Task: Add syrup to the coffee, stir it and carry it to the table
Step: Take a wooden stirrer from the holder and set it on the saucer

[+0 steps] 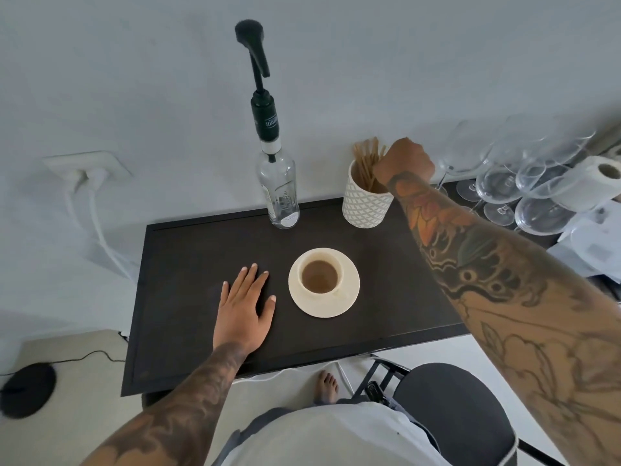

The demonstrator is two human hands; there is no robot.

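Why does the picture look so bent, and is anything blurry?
Head view: the wide lens bows the dark table edges and stretches the right hand's forearm; soft, even light, hardly any shadows; the pump top and wine glasses look smeared; the coffee cup stays fairly sharp.

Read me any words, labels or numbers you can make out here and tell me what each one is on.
"TEISSE...": white letters on the dark neck sleeve of the pump bottle; the end of the word curves out of sight.
Small print above that word: too small to read.
Pale label low on the bottle's glass: blurred, unreadable.
White packaging at the right edge: no legible text.
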